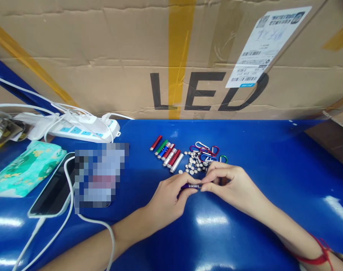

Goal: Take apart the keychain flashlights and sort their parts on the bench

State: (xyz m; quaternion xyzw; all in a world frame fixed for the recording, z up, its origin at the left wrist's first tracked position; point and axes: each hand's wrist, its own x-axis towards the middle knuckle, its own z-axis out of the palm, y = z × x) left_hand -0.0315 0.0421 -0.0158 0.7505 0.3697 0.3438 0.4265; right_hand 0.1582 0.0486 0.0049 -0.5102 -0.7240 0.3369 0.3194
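Note:
My left hand point(170, 197) grips a small purple flashlight tube point(190, 186) just above the blue table point(245, 150). My right hand point(226, 184) pinches the tube's right end with fingertips closed; what sits between those fingertips is hidden. Just beyond the hands lies a pile of small silver button batteries point(195, 165). To its left is a row of several little flashlight tubes point(168, 153) in red, green, blue and silver. Coloured carabiner clips point(207, 150) lie behind the batteries.
A big cardboard box point(171, 56) marked LED walls off the back. At the left are a white power strip point(83, 130) with cables, a charging phone point(54, 186), a green tissue pack point(26, 169) and a blurred item point(99, 178).

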